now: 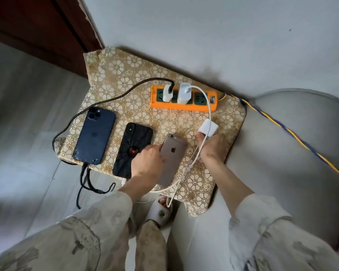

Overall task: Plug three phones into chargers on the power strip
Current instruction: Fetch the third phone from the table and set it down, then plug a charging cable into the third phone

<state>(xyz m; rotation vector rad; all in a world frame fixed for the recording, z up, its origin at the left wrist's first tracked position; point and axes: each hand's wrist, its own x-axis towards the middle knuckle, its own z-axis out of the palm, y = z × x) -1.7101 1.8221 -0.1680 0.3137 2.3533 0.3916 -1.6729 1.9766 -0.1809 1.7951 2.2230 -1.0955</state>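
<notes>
On the stool, her left hand [148,163] gripped the silver phone [171,159]; her right hand [211,145] pinched a loose charger [207,129], whose cable [190,165] might snag.

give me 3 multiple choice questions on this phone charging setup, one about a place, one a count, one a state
1. Where is the dark blue phone among the three phones?
A. leftmost in the picture
B. middle
C. rightmost

2. How many white chargers sit in the orange power strip?
A. none
B. two
C. four

3. What is the state of the loose white charger?
A. plugged into the strip
B. lying under a phone
C. held in the right hand, unplugged

Key: 1 A, it lies left of the black phone and the grey phone. 2 B, two white blocks stand in the strip. 3 C, the right hand's grip keeps it off the strip.
</notes>
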